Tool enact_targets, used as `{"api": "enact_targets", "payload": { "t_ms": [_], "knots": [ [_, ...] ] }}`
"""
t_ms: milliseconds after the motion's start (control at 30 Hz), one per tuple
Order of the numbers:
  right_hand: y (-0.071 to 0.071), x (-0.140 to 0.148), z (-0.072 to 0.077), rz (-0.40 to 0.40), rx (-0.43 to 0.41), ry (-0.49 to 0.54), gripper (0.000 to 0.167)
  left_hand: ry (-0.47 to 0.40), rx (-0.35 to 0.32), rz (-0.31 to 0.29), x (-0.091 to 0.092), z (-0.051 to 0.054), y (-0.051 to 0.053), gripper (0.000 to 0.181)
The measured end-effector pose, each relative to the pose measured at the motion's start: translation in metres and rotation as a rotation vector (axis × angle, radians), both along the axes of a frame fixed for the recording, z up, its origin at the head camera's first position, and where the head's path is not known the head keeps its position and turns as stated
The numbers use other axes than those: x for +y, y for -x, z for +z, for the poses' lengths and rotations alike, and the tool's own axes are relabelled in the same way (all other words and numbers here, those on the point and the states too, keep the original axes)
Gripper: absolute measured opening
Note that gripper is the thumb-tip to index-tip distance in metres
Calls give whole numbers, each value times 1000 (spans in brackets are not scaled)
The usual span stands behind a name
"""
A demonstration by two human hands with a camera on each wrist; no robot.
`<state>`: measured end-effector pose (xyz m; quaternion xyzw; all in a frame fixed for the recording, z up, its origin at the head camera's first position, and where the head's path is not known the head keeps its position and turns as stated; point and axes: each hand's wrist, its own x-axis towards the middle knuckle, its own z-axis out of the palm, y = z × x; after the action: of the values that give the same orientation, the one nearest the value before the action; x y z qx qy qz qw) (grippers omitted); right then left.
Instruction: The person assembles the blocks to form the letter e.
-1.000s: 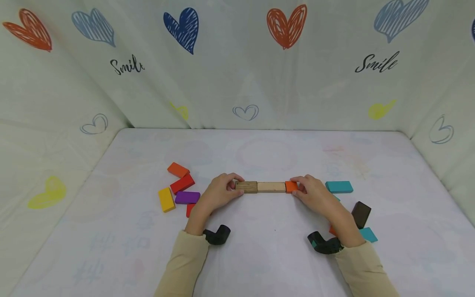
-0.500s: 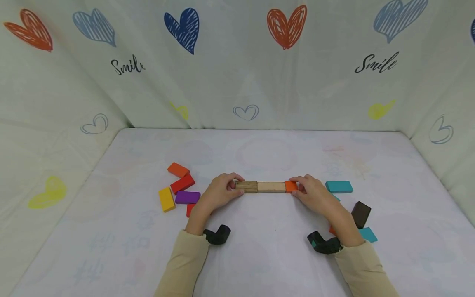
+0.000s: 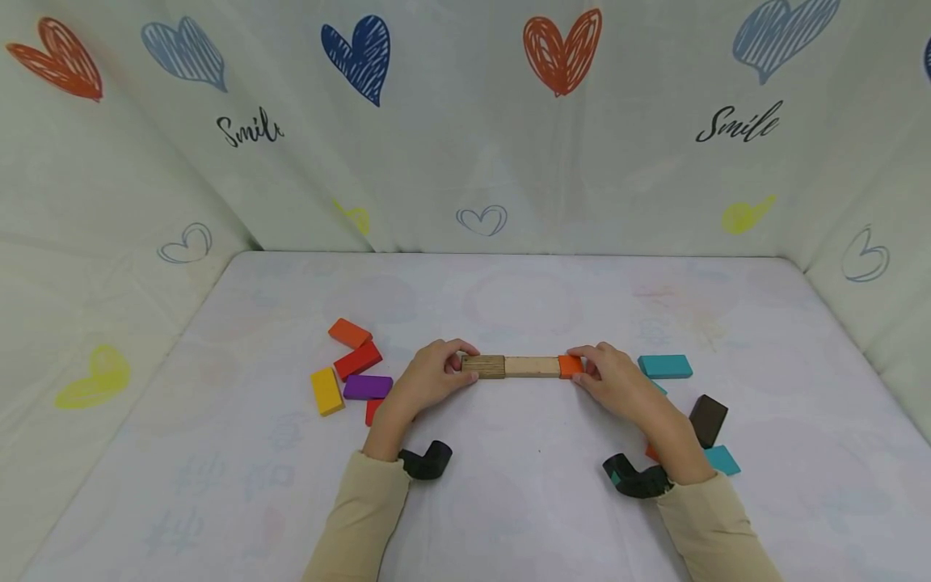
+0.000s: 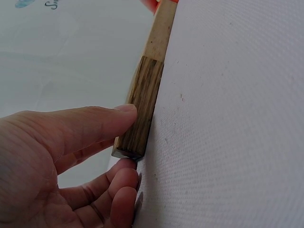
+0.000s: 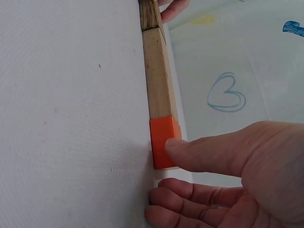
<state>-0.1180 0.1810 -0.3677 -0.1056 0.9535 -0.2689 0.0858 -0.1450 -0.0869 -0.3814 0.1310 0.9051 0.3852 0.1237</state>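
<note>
- A person's left hand [image 3: 425,376] pinches the 9 o'clock end of a three-block row on a white tabletop [image 3: 538,517], its thumb on the 6 o'clock side of a dark-grained block [image 3: 483,367] and a finger opposite at 12
- The right hand [image 3: 614,380] mirrors it at 3 o'clock, gripping an orange block [image 3: 570,366], a hold that likely steadies both ends and squares the row
- Between them, a pale wooden block [image 3: 532,367], free of fingers, meets both neighbours end to end and seems aligned by them alone
- Toward 9 o'clock lie loose pieces, among them a yellow block [image 3: 327,392] and a purple block [image 3: 368,387]; toward 3, a turquoise block [image 3: 665,366], all probably set aside within reach
- Nearer 4 o'clock, beside a dark brown block [image 3: 709,420], the right forearm partly hides some pieces, leaving their count uncertain
</note>
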Motion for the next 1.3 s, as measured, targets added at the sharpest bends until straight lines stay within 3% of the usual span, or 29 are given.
{"api": "enact_targets", "payload": {
  "t_ms": [233,500,900,1300],
  "knots": [
    [0,0,1,6,-4,-5,38,7,-9,6,0,0,0,27],
    [0,9,12,-1,-69,36,42,5,-9,6,0,0,0,27],
    [-4,31,25,-32,-3,34,41,7,-13,3,-1,1,0,27],
    [-5,53,25,-38,-62,0,42,2,-16,4,0,1,0,27]
  ]
}}
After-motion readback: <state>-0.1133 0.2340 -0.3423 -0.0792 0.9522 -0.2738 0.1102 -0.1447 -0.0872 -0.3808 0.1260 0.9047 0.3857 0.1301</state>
